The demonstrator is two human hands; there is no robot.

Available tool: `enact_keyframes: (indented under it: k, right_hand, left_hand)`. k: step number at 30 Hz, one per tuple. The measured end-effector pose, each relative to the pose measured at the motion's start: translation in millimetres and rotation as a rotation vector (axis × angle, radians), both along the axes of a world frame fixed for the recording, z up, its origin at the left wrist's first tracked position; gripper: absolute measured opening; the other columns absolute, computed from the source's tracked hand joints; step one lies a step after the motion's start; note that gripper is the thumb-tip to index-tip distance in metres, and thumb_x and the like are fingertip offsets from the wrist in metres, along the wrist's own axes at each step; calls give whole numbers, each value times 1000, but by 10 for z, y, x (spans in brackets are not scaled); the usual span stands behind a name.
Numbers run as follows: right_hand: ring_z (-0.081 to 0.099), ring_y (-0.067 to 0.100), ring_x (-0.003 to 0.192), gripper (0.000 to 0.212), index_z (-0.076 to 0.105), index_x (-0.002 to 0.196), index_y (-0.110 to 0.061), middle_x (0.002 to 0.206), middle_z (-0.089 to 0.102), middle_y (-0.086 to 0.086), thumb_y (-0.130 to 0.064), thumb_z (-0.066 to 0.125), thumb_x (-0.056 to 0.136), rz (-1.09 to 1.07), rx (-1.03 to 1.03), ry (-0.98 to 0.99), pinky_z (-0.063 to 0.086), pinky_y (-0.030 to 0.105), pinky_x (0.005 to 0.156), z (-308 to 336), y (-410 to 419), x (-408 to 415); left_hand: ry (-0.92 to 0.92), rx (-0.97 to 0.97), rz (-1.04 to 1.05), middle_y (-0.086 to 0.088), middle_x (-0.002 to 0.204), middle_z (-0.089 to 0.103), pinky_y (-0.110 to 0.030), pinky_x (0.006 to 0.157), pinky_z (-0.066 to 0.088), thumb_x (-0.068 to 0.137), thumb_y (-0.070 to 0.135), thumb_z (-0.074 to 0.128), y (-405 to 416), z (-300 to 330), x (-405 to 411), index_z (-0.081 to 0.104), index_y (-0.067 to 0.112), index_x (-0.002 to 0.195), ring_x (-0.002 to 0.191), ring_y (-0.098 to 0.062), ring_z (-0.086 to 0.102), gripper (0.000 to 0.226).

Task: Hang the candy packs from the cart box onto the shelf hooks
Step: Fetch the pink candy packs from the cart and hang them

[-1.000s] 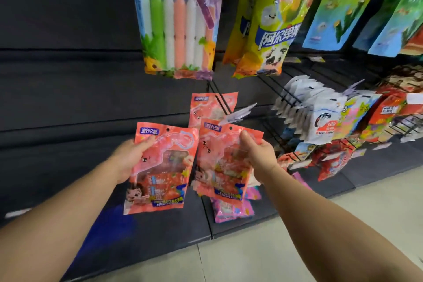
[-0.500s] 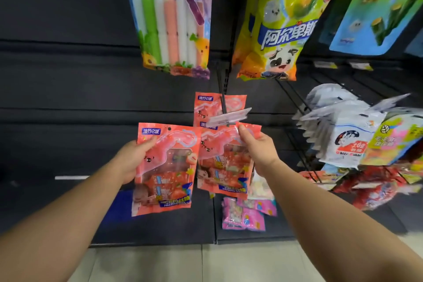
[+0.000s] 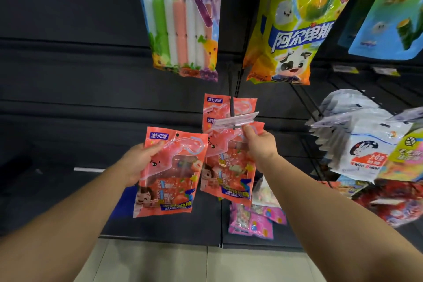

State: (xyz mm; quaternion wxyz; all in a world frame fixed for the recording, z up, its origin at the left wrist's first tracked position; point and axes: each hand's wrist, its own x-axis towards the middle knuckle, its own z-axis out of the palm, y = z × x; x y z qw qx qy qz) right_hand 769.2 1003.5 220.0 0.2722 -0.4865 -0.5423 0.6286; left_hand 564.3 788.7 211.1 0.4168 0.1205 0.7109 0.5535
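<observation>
Right hand pinching the top edge of a pink candy pack, bringing its hanging hole up to the tip of the shelf hook just under the clear price-tag holder. Left hand gripping a second pack by its upper left corner, waiting beside. Two matching packs already hanging further back on the hook. Likely risks: hole missing the tip, film tearing under forcing, tag holder blocking entry, pack slipping from the pinch.

bg: dark slat wall panels | floor: pale tiles | light: dim, even
</observation>
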Motion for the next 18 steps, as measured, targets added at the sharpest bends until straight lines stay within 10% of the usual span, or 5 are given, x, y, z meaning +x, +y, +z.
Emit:
enact_keyframes:
  k: [8,11,18]
  right_hand:
    - [59,21,83,41,51,108,-16,98,58,2,-40,73,83,-305,77,-99,49,34,75,5,17,-9]
    - [54,14,68,4,57,91,-14,79,61,1,-16,55,93,-91,-138,161,43,26,61,-42,-80,105]
    - [72,22,77,22,66,110,-8,101,74,10,-5,68,88,246,-103,183,58,37,71,-14,-41,256]
  left_hand:
    - [32,-51,-183,-6,104,78,-53,103,49,93,43,64,276,1,293,73,15,110,106,-28,70,33]
    - [44,-47,-232,-5,107,77,-52,104,47,94,46,62,482,-2,451,73,17,110,107,-26,69,35]
    - [47,64,-206,-3,109,76,-50,104,50,93,45,65,873,34,661,72,20,112,106,-24,70,32]
